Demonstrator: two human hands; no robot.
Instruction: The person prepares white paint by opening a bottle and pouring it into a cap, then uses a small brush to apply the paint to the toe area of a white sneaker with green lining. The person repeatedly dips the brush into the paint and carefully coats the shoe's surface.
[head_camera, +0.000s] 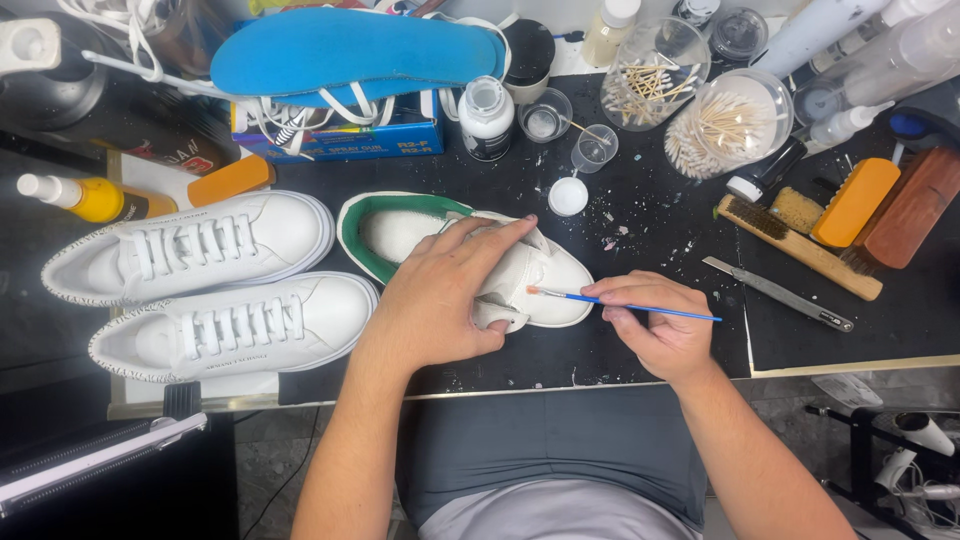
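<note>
Head view: the right hand (660, 325) pinches a thin blue-handled paintbrush (620, 303) between thumb and fingertips, its pale tip just touching, as far as the angle shows, the toe of a white sneaker with a green lining (400, 232). The left hand (450, 290) lies over that sneaker with fingers spread and curled, gripping its upper (tongue side) against the black mat (650, 230). Beyond the left fingers, well apart, sit two white laced sneakers (230, 290). Past the fingertips stand a small white bottle (487, 118), a white cap (568, 196) and cups of cotton swabs (725, 125); brushes (800, 245) lie beyond the right hand.
</note>
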